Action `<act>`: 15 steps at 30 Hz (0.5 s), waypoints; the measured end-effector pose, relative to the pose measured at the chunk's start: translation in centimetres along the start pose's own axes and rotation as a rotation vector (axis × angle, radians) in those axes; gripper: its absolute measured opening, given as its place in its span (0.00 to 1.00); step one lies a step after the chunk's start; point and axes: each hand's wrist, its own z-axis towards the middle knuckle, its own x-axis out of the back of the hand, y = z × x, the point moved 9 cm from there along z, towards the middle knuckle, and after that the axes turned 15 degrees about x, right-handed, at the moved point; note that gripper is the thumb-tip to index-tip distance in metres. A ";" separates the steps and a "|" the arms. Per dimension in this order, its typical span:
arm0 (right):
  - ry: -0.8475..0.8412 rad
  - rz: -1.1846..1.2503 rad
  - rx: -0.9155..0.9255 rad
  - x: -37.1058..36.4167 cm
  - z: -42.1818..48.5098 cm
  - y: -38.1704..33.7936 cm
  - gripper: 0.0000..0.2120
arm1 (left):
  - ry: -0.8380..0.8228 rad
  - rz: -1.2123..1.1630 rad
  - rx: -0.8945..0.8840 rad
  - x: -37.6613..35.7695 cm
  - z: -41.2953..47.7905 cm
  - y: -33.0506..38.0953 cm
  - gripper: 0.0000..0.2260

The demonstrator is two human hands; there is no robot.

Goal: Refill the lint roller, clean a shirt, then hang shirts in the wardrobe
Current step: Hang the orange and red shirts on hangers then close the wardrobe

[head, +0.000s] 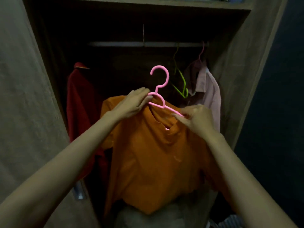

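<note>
Head view: the wardrobe [238, 46] stands open, its side walls slanting in at left and right and a top board crossing above. The rail [115, 44] runs across the dark inside, high up. At the left a red shirt [79, 99] hangs close to the left wall. At the right a green hanger [181, 79] and a pale pink shirt [212, 96] hang from the rail near the right wall. Between the red shirt and the green hanger lies a wide dark gap with a bare stretch of rail over it.

The hanger [162, 79], pink, is held in front of that gap, tilted down to the right, its hook well below the rail and just left of the green hanger. The orange shirt [148, 153] hangs from it, collar bunched at the hanger's neck, hem low in the opening.

The left hand [133, 104] grips the hanger at its neck, fingers curled over the collar there. The right hand [197, 119] pinches the hanger's right arm where it enters the shirt's shoulder, close to the pale pink shirt. Both forearms reach in from the bottom corners.
</note>
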 end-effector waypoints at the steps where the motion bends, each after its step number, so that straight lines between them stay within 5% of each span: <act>1: 0.002 0.003 0.015 0.1 0.5 0.1 0.20 | 0.042 0.000 -0.043 0.5 -0.1 0.2 0.14; 5: 0.067 0.121 -0.120 1.2 -0.3 3.1 0.19 | 0.153 -0.113 0.063 2.7 -0.7 -3.7 0.07; 8: 0.052 0.191 -0.187 0.7 -1.6 4.0 0.19 | 0.202 -0.046 0.142 2.8 -1.1 -6.3 0.13; 11: 0.001 0.161 -0.197 -0.2 -1.4 3.1 0.14 | 0.026 -0.012 0.035 0.2 -1.2 -4.3 0.20; 15: 0.019 0.160 -0.213 -0.1 -1.1 2.3 0.14 | -0.088 -0.101 0.077 -1.9 -1.3 -3.7 0.17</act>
